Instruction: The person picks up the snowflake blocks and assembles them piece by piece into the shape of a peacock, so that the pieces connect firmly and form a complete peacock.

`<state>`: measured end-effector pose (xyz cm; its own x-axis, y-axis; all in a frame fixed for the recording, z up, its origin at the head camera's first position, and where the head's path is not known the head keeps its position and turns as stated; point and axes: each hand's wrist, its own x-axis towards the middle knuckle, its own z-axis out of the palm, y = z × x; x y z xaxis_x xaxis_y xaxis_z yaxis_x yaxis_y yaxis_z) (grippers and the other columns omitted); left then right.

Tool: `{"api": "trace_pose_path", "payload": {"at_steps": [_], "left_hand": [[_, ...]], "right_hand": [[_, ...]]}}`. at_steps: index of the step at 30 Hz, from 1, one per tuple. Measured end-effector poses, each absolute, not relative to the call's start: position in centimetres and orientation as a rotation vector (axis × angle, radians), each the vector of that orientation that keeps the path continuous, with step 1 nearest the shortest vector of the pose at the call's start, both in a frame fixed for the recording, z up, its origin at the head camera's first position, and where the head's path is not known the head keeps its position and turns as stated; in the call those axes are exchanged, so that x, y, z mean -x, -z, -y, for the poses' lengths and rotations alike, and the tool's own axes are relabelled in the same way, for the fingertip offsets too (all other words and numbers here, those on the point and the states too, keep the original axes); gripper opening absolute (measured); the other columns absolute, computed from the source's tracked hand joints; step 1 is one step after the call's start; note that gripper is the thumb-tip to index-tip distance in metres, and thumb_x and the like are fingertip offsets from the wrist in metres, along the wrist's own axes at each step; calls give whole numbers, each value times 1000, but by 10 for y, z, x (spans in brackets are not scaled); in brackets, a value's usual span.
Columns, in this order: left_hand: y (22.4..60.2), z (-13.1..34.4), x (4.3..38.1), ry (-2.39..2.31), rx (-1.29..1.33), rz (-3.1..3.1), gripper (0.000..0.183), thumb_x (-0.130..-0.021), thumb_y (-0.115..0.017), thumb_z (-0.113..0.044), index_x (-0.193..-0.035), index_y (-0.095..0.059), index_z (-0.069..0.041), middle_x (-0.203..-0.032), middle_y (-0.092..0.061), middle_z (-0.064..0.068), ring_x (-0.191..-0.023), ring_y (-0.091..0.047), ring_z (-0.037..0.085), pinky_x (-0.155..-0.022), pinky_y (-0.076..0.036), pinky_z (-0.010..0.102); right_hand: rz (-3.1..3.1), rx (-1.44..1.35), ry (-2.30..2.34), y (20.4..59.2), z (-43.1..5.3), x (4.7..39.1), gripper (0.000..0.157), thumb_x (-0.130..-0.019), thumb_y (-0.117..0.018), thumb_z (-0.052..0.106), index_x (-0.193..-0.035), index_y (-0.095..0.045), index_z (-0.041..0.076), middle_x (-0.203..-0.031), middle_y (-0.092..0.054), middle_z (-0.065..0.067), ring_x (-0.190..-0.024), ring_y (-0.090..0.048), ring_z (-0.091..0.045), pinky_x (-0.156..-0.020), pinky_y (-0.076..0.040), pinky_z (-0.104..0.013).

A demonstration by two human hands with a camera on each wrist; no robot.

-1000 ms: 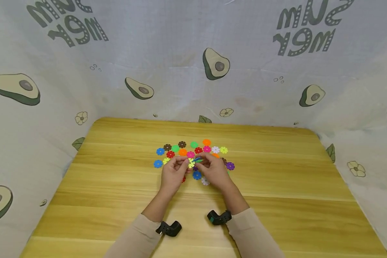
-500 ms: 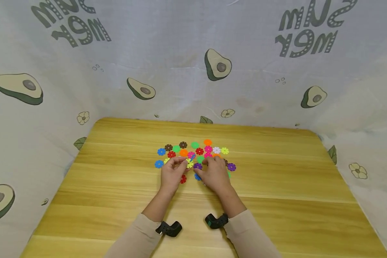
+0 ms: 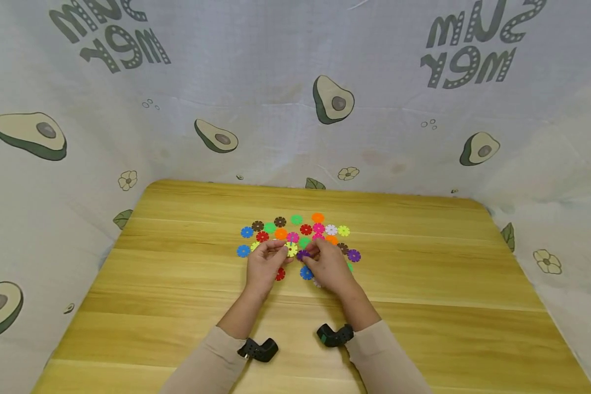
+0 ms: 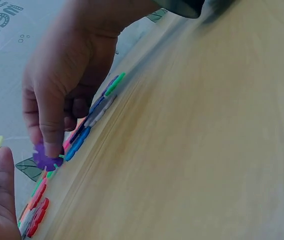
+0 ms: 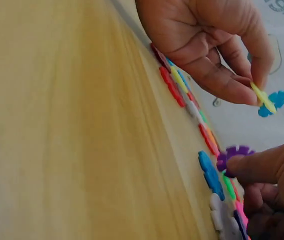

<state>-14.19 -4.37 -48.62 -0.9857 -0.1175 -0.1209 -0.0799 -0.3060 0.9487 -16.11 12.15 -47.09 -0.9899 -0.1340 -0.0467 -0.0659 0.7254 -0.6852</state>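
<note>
My left hand (image 3: 264, 269) pinches a yellow notched plastic disc (image 3: 291, 250) between thumb and fingers. A blue disc (image 5: 280, 98) is slotted crosswise into that yellow one, as the right wrist view shows. My right hand (image 3: 331, 268) pinches a purple notched disc (image 4: 45, 159) between thumb and forefinger. The two hands are raised a little above the spread of discs, facing each other, and the purple disc is apart from the yellow one. A blue disc (image 3: 306, 272) lies on the table under the right thumb, and a red disc (image 3: 280, 273) lies beside the left hand.
Several notched discs in many colours lie flat on the wooden table (image 3: 423, 273) beyond and around the hands, such as an orange disc (image 3: 317, 218) at the back. A patterned cloth (image 3: 256, 71) hangs behind the table.
The right hand drew away from the yellow and blue pieces, reached to the discs at the right, and now holds the purple disc. The left hand keeps its pinch, almost in place.
</note>
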Motion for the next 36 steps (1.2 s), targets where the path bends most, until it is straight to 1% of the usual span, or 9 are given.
{"api": "trace_pose_path", "payload": {"at_steps": [3,5,11,13,18,21,24,31,36], "left_hand": [[487,43,142,2495,-282,1857,22,-93,-67,2,-112,-64,12,-116,-70,16,-78,-72,9,-76,-65,26],[487,43,142,2491,-281,1863,22,-94,-67,1,-113,-65,11,-117,-70,17,-77,-72,9,-75,-65,26],[487,44,143,2508,-252,1855,24,-95,-66,-1,-115,-64,11,-96,-67,7,-71,-72,10,-72,-65,27],[487,45,143,2510,-245,1861,24,-96,-66,-2,-115,-64,11,-92,-66,4,-69,-72,10,-71,-65,27],[486,46,143,2498,-245,1883,24,-96,-67,-5,-114,-65,11,-92,-67,2,-65,-71,11,-68,-65,25],[485,46,144,2494,-248,1888,24,-96,-68,-6,-114,-66,11,-92,-67,2,-63,-70,11,-67,-64,24],[484,46,144,2495,-250,1892,24,-96,-68,-6,-114,-66,11,-91,-67,2,-63,-70,11,-67,-64,24],[485,45,142,2515,-261,1868,23,-96,-68,-4,-112,-66,11,-94,-69,2,-63,-70,11,-67,-64,25],[486,45,142,2530,-243,1846,23,-96,-67,-3,-112,-66,13,-93,-68,2,-63,-70,11,-67,-64,25]], "right_hand": [[-2774,207,1344,471,-126,163,11,-95,-73,14,-103,-68,10,-93,-71,-5,-83,-65,-16,-77,-59,-29],[-2723,216,1491,472,-128,164,10,-96,-72,13,-104,-68,10,-95,-72,-6,-86,-66,-17,-78,-59,-25],[-2435,232,1841,470,-132,165,11,-99,-66,7,-109,-64,3,-105,-69,-16,-99,-73,-32,-90,-63,-32],[-2413,254,1862,470,-133,165,12,-99,-66,8,-110,-64,3,-105,-69,-17,-100,-74,-33,-90,-63,-32],[-2510,349,1804,472,-135,165,9,-98,-67,11,-106,-69,8,-103,-72,-13,-98,-71,-25,-88,-59,-20],[-2532,381,1800,473,-136,164,7,-97,-68,11,-104,-70,9,-102,-73,-12,-96,-70,-23,-86,-57,-17],[-2507,381,1835,473,-136,164,7,-97,-68,10,-104,-69,8,-102,-72,-13,-95,-71,-25,-84,-59,-17],[-2427,392,1932,475,-135,163,8,-97,-67,5,-105,-66,1,-101,-71,-20,-95,-73,-37,-83,-62,-22],[-2434,425,1918,474,-134,161,6,-97,-68,6,-102,-67,3,-100,-72,-19,-95,-74,-36,-83,-61,-20]]}}
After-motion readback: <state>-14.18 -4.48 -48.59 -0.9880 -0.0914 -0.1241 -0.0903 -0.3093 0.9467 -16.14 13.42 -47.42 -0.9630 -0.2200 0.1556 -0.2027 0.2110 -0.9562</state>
